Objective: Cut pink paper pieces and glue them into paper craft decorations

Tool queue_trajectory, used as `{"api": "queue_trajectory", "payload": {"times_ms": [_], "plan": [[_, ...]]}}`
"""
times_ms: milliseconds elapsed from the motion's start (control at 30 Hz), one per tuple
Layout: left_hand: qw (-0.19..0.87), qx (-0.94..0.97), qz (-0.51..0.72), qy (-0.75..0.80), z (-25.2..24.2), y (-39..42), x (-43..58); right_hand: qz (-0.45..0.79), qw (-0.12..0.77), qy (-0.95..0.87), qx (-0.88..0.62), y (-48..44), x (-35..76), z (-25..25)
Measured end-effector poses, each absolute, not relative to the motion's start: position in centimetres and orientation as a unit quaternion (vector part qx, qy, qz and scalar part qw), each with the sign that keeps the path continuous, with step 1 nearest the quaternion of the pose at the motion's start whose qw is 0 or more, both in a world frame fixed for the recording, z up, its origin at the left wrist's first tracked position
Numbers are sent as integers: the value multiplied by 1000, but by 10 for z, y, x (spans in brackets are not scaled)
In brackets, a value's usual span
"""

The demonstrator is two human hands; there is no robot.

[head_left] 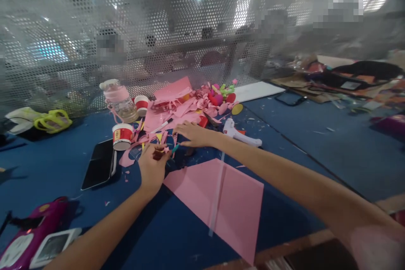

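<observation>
My left hand (152, 167) is closed in a pinch, with a small pink star (166, 149) at its fingertips. A small teal piece (175, 148) lies between the left fingertips and the right thumb; which hand bears it I cannot tell. My right hand (196, 135) is palm down, its fingers and thumb apart, over the near edge of the pink paper scraps (186, 112). A white pen (162, 126) rests on the scraps just beyond it. A large pink sheet (238, 209) lies below the right forearm, with a long translucent strip (217, 198) across it.
A white glue gun (242, 133) lies right of my right hand. Two paper cups (122, 137), a pink-topped bottle (120, 101) and a black phone (98, 164) stand or lie to the left. A purple device (34, 228) is at lower left. A perforated metal screen (177, 29) borders the blue table (294, 168).
</observation>
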State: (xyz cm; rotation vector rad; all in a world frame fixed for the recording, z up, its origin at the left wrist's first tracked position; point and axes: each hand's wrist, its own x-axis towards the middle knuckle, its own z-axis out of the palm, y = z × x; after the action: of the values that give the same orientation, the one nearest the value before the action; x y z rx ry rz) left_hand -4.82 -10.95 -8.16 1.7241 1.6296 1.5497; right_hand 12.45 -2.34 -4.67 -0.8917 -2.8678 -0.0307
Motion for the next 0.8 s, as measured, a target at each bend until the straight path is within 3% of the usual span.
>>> {"api": "queue_trajectory", "payload": {"times_ms": [533, 800], "plan": [[167, 591, 553, 564, -80, -108, -47, -105, 35, -935, -338, -14, 112, -64], [176, 591, 552, 561, -83, -106, -49, -41, 89, -913, -396, -13, 106, -48]]}}
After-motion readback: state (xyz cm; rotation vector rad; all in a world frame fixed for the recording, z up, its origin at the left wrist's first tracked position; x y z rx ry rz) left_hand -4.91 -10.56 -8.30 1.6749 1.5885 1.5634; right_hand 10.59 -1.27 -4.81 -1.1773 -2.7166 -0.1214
